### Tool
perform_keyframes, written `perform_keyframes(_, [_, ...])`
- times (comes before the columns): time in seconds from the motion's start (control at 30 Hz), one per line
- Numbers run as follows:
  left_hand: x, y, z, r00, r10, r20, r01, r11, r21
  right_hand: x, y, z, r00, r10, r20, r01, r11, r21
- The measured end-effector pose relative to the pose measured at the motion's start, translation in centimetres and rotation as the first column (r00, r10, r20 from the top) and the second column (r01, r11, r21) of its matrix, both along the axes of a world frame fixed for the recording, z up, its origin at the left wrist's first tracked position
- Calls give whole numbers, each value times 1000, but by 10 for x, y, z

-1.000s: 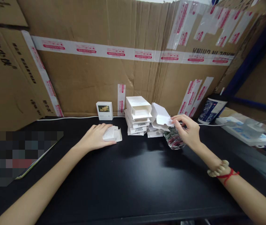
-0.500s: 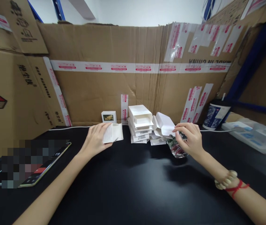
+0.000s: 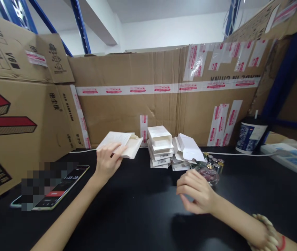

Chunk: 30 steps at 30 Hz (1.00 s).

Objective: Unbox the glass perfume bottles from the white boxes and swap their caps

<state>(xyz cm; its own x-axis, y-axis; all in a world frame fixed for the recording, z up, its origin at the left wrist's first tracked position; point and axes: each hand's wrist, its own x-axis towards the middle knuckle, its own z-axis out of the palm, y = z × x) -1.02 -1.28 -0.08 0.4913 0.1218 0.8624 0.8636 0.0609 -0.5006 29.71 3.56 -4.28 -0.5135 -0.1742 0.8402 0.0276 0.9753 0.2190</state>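
My left hand (image 3: 108, 162) grips a flattened white carton (image 3: 121, 143) and holds it raised above the black table (image 3: 138, 216), left of a stack of white cartons (image 3: 160, 146). More flattened cartons (image 3: 187, 150) lean against the stack's right side. My right hand (image 3: 195, 190) hovers over the table with fingers curled; what they hold, if anything, is hidden. Just beyond it lies a clear bag of small glass bottles with gold caps (image 3: 211, 169).
A phone (image 3: 59, 188) lies at the left on the table. Cardboard walls (image 3: 127, 104) close off the back and left. A paper cup with a straw (image 3: 250, 134) stands at the back right, beside a white power strip (image 3: 287, 153) and a white cable (image 3: 242, 154).
My left hand lifted the white carton off the table. My right hand came away from the leaning cartons and the bottles, drawing back toward me. The camera tilted up.
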Motion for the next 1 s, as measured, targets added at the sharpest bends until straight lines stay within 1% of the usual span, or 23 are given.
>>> perform_keyframes(0.03, [5,0,5,1000,-22,4,22,1000,11,-2,-2,-3,999,21,28,-21,1000,-3])
perform_keyframes(0.07, [10,1,11,998,-60,7,60,998,-11,-3,-3,-5,998,33,61,-33,999,-6])
perform_keyframes(0.13, [22,6,24,986,-161,34,163,981,-104,-5,-3,-8,994,42,103,-41,999,-18])
perform_keyframes(0.2, [33,13,37,961,-255,109,271,946,-180,-5,-1,-9,992,32,118,-28,999,-36])
perform_keyframes(0.27, [43,22,48,938,-315,143,342,908,-242,-4,0,-10,993,16,120,-10,999,-51])
perform_keyframes(0.33, [51,32,54,920,-368,134,391,885,-254,-3,1,-12,992,5,126,3,998,-61])
perform_keyframes(0.43, [60,46,54,910,-391,136,414,871,-263,-2,0,-14,988,-3,156,15,997,-78])
perform_keyframes(0.5, [64,53,49,938,-333,96,346,886,-308,-2,-1,-16,984,-9,177,24,996,-83])
perform_keyframes(0.57, [67,58,45,969,-245,36,242,907,-345,-2,-2,-17,983,-13,184,29,996,-85])
perform_keyframes(0.63, [70,59,43,980,-196,-11,181,920,-348,-2,-3,-17,983,-15,183,31,996,-85])
perform_keyframes(0.77, [76,55,48,988,-151,-26,135,941,-309,-2,-5,-17,981,-18,192,36,996,-88])
perform_keyframes(0.87, [79,52,51,993,-95,-67,74,963,-259,-2,-5,-19,976,-23,216,46,994,-101])
perform_keyframes(1.0, [83,54,48,994,-38,-102,11,967,-253,-2,-4,-21,969,-20,245,52,991,-126])
